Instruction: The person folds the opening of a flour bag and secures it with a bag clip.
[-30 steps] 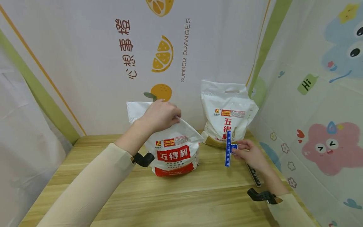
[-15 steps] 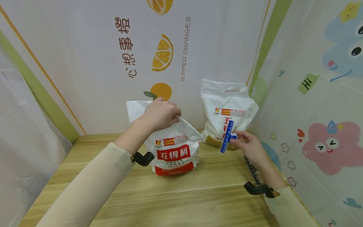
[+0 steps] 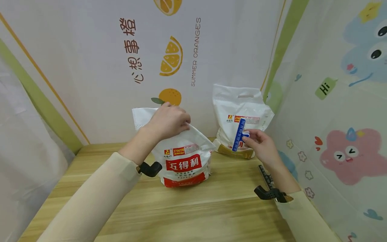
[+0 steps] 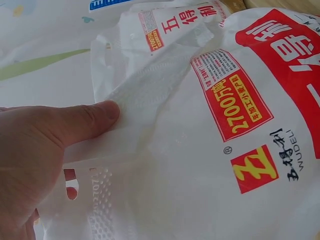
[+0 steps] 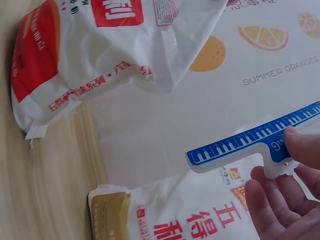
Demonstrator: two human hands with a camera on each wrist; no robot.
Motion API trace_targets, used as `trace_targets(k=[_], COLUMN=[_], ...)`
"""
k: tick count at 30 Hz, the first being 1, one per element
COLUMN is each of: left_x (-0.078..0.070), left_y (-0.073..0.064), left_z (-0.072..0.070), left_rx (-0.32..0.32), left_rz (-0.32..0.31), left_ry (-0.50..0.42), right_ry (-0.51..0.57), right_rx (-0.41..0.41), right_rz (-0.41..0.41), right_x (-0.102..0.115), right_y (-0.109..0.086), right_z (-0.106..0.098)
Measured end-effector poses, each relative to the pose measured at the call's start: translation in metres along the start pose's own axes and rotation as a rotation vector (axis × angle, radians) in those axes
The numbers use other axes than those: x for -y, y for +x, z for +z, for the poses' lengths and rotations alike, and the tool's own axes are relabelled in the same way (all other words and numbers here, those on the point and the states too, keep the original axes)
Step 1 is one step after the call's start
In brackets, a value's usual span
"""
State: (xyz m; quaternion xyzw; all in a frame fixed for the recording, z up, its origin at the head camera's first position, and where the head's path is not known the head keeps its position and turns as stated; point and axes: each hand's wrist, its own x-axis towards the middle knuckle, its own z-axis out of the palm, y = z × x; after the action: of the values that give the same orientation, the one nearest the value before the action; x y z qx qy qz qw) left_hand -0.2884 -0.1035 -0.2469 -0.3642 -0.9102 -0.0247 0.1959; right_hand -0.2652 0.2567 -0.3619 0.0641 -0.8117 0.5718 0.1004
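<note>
My left hand (image 3: 169, 121) grips the top edge of a white flour bag (image 3: 182, 164) with a red label, which stands upright in the middle of the table. In the left wrist view the thumb (image 4: 92, 120) presses on the plastic near the punched handle hole. My right hand (image 3: 262, 148) pinches the grip of a long blue clip (image 3: 239, 135) with a piano-key print. That clip is raised, tilted, and overlaps a second white flour bag (image 3: 226, 104) in the head view. The right wrist view shows the clip (image 5: 250, 137) between thumb and fingers, to the side of the gripped bag.
The second bag, gold at its base, stands at the back right by the wall curtain. A black clip (image 3: 265, 175) with a similar print lies near the right edge of the wooden table (image 3: 181, 215). Printed curtains (image 3: 99, 67) close off the back and sides.
My right hand has lifted the blue clip up and slightly left, tilting it from nearly upright. My left hand keeps its grip on the bag's top.
</note>
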Motion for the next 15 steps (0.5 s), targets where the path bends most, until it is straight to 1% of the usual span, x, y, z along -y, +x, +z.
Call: trace_targets(k=[3,11,15], left_x=[0.002,0.005,0.007], left_y=[0.000,-0.002,-0.003], left_z=[-0.002,-0.012,-0.014], left_rx=[-0.004,-0.017,-0.014], left_rz=[-0.002,-0.010,-0.026], left_ry=[-0.007,-0.013,-0.027], right_ry=[0.001,0.047,0.022], right_rx=[-0.014,-0.028,-0.036], right_rz=[-0.014,-0.035,-0.043], right_x=[0.006,0.024,0.032], right_y=[0.004,0.015,0.019], right_z=[0.002,0.010,0.014])
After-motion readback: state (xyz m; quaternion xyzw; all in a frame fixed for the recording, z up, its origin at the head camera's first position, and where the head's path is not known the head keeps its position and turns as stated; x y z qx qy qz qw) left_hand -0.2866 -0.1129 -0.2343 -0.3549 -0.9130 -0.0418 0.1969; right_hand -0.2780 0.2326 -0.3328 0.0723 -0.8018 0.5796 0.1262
